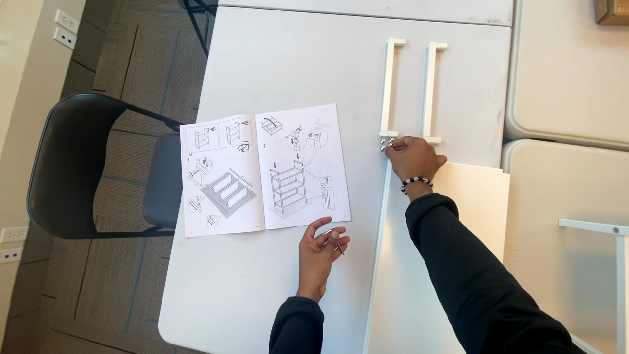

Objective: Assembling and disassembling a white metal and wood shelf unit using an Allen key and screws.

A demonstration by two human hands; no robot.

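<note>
Right now the right hand [411,157], beaded bracelet on its wrist, has its fingertips pinched together on small silver screws [386,142] at the near end of a long white metal rail [388,88]. A matching second rail [430,92] lies just beside. Meanwhile the left hand [320,249] rests loosely curled, holding a thin metal key [339,247], below the open white instruction booklet [264,168] on the white table [262,59].

A dark folding chair [85,164] stands at the left of the white table [262,59] on grey carpet [118,59], an open instruction booklet [262,170] lies on it, and a white frame part [612,262] is at the right.
</note>
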